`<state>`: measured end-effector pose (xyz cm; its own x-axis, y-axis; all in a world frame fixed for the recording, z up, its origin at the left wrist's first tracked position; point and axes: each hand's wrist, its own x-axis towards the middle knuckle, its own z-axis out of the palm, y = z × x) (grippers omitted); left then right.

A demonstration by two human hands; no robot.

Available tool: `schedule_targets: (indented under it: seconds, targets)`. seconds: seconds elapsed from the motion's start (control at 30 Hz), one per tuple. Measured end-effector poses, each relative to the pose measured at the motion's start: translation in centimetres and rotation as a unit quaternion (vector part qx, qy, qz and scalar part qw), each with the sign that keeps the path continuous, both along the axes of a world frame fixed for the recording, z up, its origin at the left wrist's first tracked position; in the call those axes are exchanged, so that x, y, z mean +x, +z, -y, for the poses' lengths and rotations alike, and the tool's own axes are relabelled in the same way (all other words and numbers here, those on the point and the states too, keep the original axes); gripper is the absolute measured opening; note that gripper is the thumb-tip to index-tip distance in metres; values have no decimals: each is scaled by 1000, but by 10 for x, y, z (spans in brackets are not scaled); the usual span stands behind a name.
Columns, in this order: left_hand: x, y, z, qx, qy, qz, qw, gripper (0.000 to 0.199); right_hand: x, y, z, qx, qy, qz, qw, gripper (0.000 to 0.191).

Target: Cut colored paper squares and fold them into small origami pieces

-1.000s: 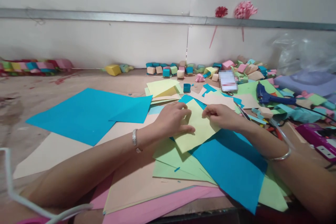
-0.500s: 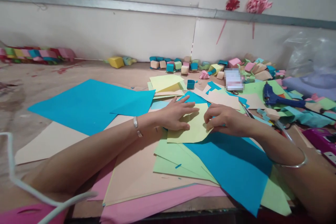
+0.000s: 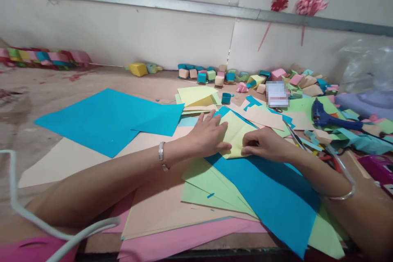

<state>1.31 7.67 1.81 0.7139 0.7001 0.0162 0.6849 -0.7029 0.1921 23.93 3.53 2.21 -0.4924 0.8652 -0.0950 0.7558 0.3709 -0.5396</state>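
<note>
A small pale yellow paper [image 3: 235, 131] with a crease lies on a long blue sheet [image 3: 273, 192] in the middle of the worktable. My left hand [image 3: 208, 136] rests on its left side, fingers spread and thumb stretched along the lower part. At the paper's right edge, my right hand [image 3: 265, 142] has its fingers curled, pinching the edge between thumb and fingers. Beneath the blue sheet are green sheets [image 3: 211, 196], peach sheets [image 3: 153, 208] and pink sheets [image 3: 184, 241].
Wide blue sheets [image 3: 107, 123] lie to the left. At the right are a blue glue gun [image 3: 333, 119], scissors [image 3: 296, 139] and paper scraps [image 3: 353, 141]. Small paper cubes [image 3: 202, 77] line the wall. A white cable [image 3: 39, 225] crosses the lower left.
The yellow paper has turned, a corner now pointing away from me, and it looks folded smaller. Both hands have shifted slightly right with it. The view has moved a little.
</note>
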Motion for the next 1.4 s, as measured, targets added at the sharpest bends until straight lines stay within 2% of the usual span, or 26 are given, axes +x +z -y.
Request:
schedule_targets:
  seconds: [0.17, 0.3, 0.37, 0.5, 0.6, 0.7, 0.9, 1.07, 1.23, 1.4]
  targets:
    - [-4, 2, 1, -83, -28, -31, 996, 66, -3, 3, 2, 78, 31, 35, 996, 17]
    - [-5, 0, -3, -76, -15, -40, 996, 70, -7, 4, 3, 66, -14, 122, 990, 20]
    - [-4, 1, 1, -48, -11, -29, 998, 62, -8, 5, 4, 46, -28, 153, 987, 21]
    - [0, 8, 20, 22, -59, -2, 998, 22, -9, 4, 5, 42, -35, 177, 983, 22]
    - [5, 10, 34, 7, -78, -4, 997, 19, -9, 3, 5, 49, -33, 187, 981, 23]
    - [9, 10, 38, -8, -58, 3, 998, 16, -9, 3, 6, 54, -33, 196, 979, 23]
    - [10, 8, 29, -33, -18, 12, 999, 17, -10, 4, 5, 35, -55, 224, 972, 20]
    - [10, 7, 26, -45, 11, 62, 997, 17, -11, 5, 5, 30, -44, 210, 976, 19]
    - [10, 7, 25, -116, 42, 61, 990, 16, -10, 9, 6, 22, -30, 195, 980, 19]
    - [9, 8, 27, -132, 61, 45, 988, 18, -9, 9, 6, 42, -8, 210, 977, 24]
